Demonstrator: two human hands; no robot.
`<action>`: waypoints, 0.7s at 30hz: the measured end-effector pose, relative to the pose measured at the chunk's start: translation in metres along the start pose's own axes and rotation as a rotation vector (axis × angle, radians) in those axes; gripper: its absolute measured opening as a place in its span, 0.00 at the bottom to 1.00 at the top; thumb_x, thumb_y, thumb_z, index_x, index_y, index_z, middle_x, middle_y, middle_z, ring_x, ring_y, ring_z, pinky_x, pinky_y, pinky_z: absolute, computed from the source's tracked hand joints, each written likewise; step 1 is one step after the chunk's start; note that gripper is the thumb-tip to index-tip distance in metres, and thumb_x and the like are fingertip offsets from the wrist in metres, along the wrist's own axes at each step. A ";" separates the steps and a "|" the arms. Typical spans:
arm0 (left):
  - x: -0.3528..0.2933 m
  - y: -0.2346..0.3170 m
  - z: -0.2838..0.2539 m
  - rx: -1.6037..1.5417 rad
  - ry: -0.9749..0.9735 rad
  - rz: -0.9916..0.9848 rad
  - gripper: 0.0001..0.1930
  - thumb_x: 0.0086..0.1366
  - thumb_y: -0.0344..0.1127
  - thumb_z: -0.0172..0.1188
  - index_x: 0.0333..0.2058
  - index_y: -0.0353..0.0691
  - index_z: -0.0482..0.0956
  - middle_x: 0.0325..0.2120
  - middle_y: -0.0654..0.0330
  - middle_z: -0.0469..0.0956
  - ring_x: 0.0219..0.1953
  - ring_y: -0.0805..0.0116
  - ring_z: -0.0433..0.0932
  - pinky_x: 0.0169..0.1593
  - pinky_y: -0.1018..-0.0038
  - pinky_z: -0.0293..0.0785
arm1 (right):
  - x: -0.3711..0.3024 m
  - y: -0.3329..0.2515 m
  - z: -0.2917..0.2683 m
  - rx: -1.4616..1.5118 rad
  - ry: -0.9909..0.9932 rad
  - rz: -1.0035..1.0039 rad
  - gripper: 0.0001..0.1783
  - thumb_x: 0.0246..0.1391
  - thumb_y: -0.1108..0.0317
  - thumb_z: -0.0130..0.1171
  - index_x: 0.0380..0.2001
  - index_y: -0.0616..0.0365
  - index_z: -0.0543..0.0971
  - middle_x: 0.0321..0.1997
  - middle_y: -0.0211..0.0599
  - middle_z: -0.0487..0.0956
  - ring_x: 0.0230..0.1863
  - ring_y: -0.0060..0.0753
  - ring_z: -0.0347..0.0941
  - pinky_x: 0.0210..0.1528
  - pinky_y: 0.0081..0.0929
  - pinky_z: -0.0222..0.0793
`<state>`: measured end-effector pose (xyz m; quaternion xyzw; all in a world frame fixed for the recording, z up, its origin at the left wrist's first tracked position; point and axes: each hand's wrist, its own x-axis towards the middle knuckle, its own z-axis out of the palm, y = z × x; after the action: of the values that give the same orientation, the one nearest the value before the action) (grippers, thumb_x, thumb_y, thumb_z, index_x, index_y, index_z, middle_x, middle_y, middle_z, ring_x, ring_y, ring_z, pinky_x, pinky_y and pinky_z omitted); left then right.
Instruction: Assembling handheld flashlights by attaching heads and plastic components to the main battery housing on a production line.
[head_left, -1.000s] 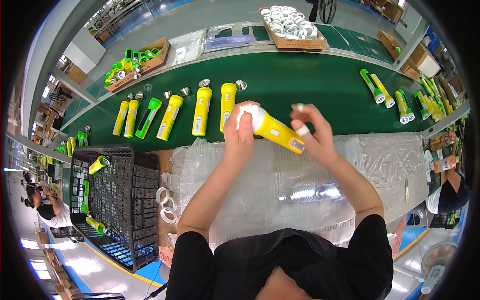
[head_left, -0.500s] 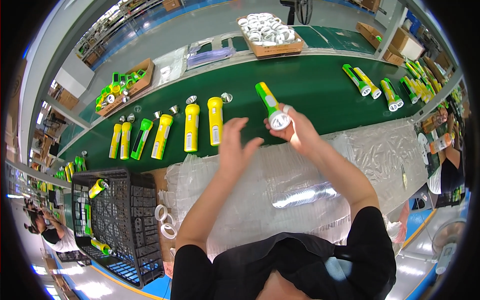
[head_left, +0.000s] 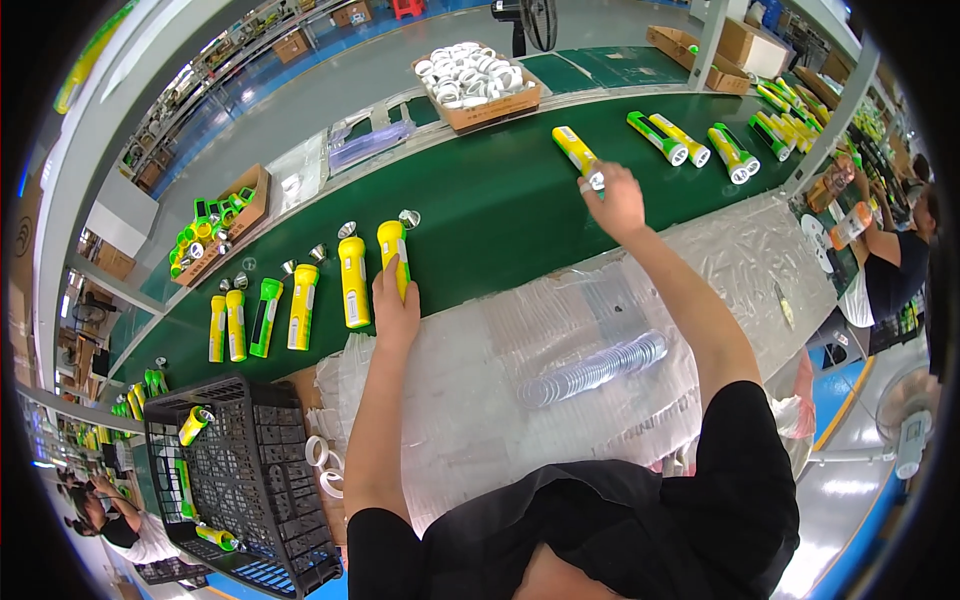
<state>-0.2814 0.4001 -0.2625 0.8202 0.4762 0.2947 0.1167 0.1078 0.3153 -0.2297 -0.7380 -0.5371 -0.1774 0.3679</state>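
Observation:
On the green conveyor belt, the fingers of my right hand (head_left: 618, 202) are closed at the white head of a yellow-and-green flashlight (head_left: 573, 148). It lies with its tail pointing away from me. Farther left, my left hand (head_left: 398, 308) grips the lower body of another yellow flashlight (head_left: 392, 238), its upper end facing away. A loose silver reflector cup (head_left: 409, 218) sits beside that upper end. To its left stretches a row of more flashlights, among them a yellow one (head_left: 354, 282) and a green one (head_left: 265, 318), with reflectors near their far ends.
A cardboard box of white rings (head_left: 500, 105) stands beyond the belt. Finished-looking flashlights (head_left: 680, 140) lie at the right. A stack of clear discs (head_left: 590, 372) rests on the plastic-covered table (head_left: 470, 430). The black crate (head_left: 290, 480) at left holds several flashlights.
My right hand has carried its flashlight rightward and down onto the belt. My left hand, empty before, has moved left and taken hold of the nearest flashlight of the row. The view has shifted right.

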 end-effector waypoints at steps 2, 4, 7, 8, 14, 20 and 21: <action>-0.010 0.012 -0.005 -0.419 0.005 0.018 0.30 0.64 0.31 0.56 0.64 0.40 0.59 0.58 0.42 0.64 0.57 0.46 0.67 0.61 0.61 0.63 | -0.032 -0.013 -0.004 0.518 -0.312 0.172 0.12 0.57 0.65 0.56 0.40 0.62 0.78 0.35 0.45 0.80 0.32 0.39 0.77 0.36 0.31 0.73; -0.035 0.046 -0.016 -0.609 -0.042 0.010 0.29 0.66 0.28 0.54 0.65 0.36 0.58 0.59 0.49 0.66 0.60 0.56 0.66 0.63 0.67 0.61 | -0.065 -0.057 -0.019 1.051 -0.519 0.308 0.11 0.62 0.67 0.51 0.40 0.62 0.78 0.39 0.36 0.80 0.38 0.27 0.77 0.40 0.26 0.73; -0.080 0.098 -0.029 -0.757 -0.120 0.094 0.29 0.66 0.26 0.54 0.65 0.34 0.57 0.61 0.50 0.63 0.64 0.60 0.62 0.65 0.69 0.57 | -0.105 -0.115 -0.042 1.230 -0.625 0.405 0.16 0.63 0.61 0.55 0.45 0.63 0.76 0.44 0.35 0.79 0.44 0.25 0.75 0.45 0.24 0.72; -0.099 0.109 -0.032 -0.747 -0.164 0.091 0.30 0.65 0.26 0.55 0.65 0.34 0.57 0.61 0.48 0.63 0.64 0.58 0.62 0.65 0.68 0.58 | -0.116 -0.134 -0.047 1.189 -0.594 0.452 0.20 0.62 0.58 0.57 0.48 0.64 0.74 0.45 0.38 0.79 0.45 0.24 0.75 0.46 0.25 0.72; -0.179 0.134 -0.051 -0.541 -0.099 0.319 0.32 0.61 0.26 0.62 0.62 0.35 0.61 0.54 0.47 0.71 0.56 0.57 0.72 0.55 0.66 0.70 | -0.153 -0.197 -0.102 1.560 -0.537 0.731 0.23 0.57 0.57 0.62 0.48 0.60 0.71 0.40 0.39 0.78 0.43 0.32 0.76 0.47 0.31 0.71; -0.165 0.107 -0.073 -0.956 -0.073 -0.017 0.23 0.74 0.43 0.46 0.61 0.35 0.63 0.51 0.51 0.75 0.53 0.61 0.75 0.53 0.68 0.71 | -0.191 -0.202 -0.137 1.599 -0.903 0.494 0.19 0.57 0.60 0.61 0.46 0.58 0.70 0.32 0.31 0.76 0.32 0.25 0.75 0.37 0.26 0.71; -0.160 0.115 -0.077 -1.103 -0.084 -0.037 0.26 0.75 0.48 0.42 0.62 0.35 0.62 0.54 0.49 0.73 0.56 0.58 0.73 0.55 0.65 0.70 | -0.193 -0.210 -0.147 1.619 -0.993 0.437 0.19 0.58 0.60 0.60 0.46 0.58 0.69 0.32 0.32 0.76 0.32 0.25 0.75 0.37 0.26 0.71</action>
<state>-0.3050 0.1978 -0.2062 0.6400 0.2604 0.4656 0.5530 -0.1356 0.1115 -0.1846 -0.3360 -0.4417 0.6490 0.5204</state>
